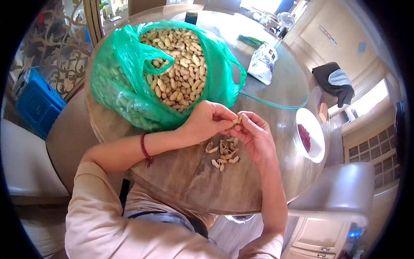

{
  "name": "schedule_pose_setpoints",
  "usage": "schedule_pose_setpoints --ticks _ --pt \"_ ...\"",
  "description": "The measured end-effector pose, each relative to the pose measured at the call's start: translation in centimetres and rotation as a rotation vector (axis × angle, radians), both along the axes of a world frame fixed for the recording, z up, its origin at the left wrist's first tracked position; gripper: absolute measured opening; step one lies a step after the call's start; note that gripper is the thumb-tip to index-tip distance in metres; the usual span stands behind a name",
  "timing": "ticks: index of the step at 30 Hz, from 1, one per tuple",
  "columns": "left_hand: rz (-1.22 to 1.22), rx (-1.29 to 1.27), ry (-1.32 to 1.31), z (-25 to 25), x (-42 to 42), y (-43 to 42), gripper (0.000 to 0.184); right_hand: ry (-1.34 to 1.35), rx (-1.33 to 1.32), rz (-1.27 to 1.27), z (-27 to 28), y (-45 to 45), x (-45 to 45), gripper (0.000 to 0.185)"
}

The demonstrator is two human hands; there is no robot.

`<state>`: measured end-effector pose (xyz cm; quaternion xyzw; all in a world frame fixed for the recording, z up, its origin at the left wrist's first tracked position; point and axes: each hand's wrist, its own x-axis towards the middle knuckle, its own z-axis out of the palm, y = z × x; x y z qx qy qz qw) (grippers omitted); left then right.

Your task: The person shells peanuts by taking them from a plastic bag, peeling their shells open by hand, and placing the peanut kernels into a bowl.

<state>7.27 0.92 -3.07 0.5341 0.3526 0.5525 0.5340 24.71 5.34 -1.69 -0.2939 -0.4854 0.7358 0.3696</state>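
My left hand point(206, 121) and my right hand point(255, 134) meet over the table, fingertips pinching a peanut point(237, 121) between them. The pale shell shows between the thumbs; whether it is cracked open I cannot make out. Just below the hands lies a small heap of broken peanut shells point(226, 152) on the wood. Behind my left hand sits a green plastic bag point(125, 95), its mouth spread wide over a large mass of unshelled peanuts point(181, 64). To the right of my right hand stands a white bowl point(317, 144) with reddish shelled peanuts point(303, 137) in it.
The round wooden table point(172, 185) carries a clear glass turntable point(284, 93) with a silver-white packet point(263, 64) on it. A small dark box point(191, 17) stands behind the bag. Chairs flank the table, one point(340, 190) at the right. Dark cloth point(330, 80) lies beyond the table.
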Motion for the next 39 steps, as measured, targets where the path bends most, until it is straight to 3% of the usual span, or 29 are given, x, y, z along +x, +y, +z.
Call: schedule_pose_setpoints --ticks 3,6,7,9,16,21,26,32,34,36,38,39 --pt "0.052 0.047 0.202 -0.9 0.0 0.3 0.014 -0.03 -0.018 0.005 -0.1 0.5 0.4 0.019" --pt "0.111 0.141 0.312 -1.0 -0.1 0.4 0.013 -0.505 0.275 -0.086 0.5 0.7 0.5 0.019" --pt "0.164 0.232 0.416 -0.9 -0.1 0.4 0.013 -0.506 0.27 -0.08 0.3 1.0 0.7 0.019" --pt "0.15 0.25 0.52 -0.2 -0.4 0.2 0.014 -0.781 0.615 -0.062 -0.3 1.5 1.1 0.015" --pt "0.212 0.54 0.868 -0.7 -1.4 0.7 0.012 -0.891 1.052 -0.071 0.7 -1.0 0.0 0.011" --pt "0.278 0.58 0.894 -0.1 -1.4 0.5 0.011 -0.809 1.317 0.059 -0.4 -2.6 -1.3 0.01" --pt "0.314 0.618 0.802 1.1 -1.4 0.1 0.01 -0.83 1.331 0.091 -0.8 -3.0 -1.6 0.006" --pt "0.631 0.796 0.713 5.0 -3.1 -0.5 0.011 -0.908 1.289 0.126 0.0 -3.6 -1.8 0.007" --pt "0.74 0.799 0.687 6.0 -4.4 -0.3 0.012 -0.91 1.232 0.06 0.5 -3.3 -1.5 0.006" --pt "0.788 0.782 0.672 6.5 -5.8 -0.1 0.012 -1.026 1.365 -0.241 2.0 -2.5 -0.5 0.013" --pt "0.784 0.658 0.845 6.8 -6.7 -0.2 0.012 -1.077 1.101 -0.661 3.5 -1.2 2.1 0.025" --pt "0.791 0.662 0.846 6.8 -6.9 -0.2 0.012 -1.056 1.156 -0.849 4.1 0.5 3.9 0.033"
